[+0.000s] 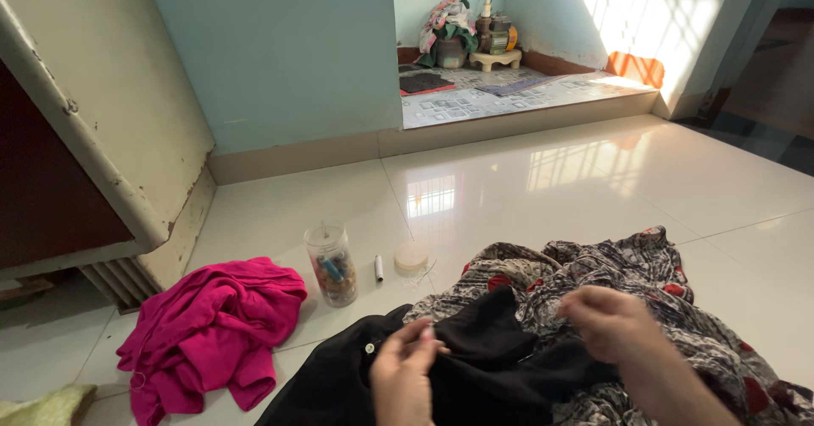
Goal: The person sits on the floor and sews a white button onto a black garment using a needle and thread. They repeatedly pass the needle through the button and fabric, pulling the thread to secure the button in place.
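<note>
Your left hand [402,375], at the bottom centre of the frame, pinches a fold of the black garment [475,362] between thumb and fingertips, just right of a small white button [370,348]. Your right hand [612,320], lower right, has its fingers curled together on the same cloth (what they nip I cannot tell). The garment lies over a patterned fabric [644,273]. Left of centre stand a clear jar [331,265] and a pink cloth [212,328].
</note>
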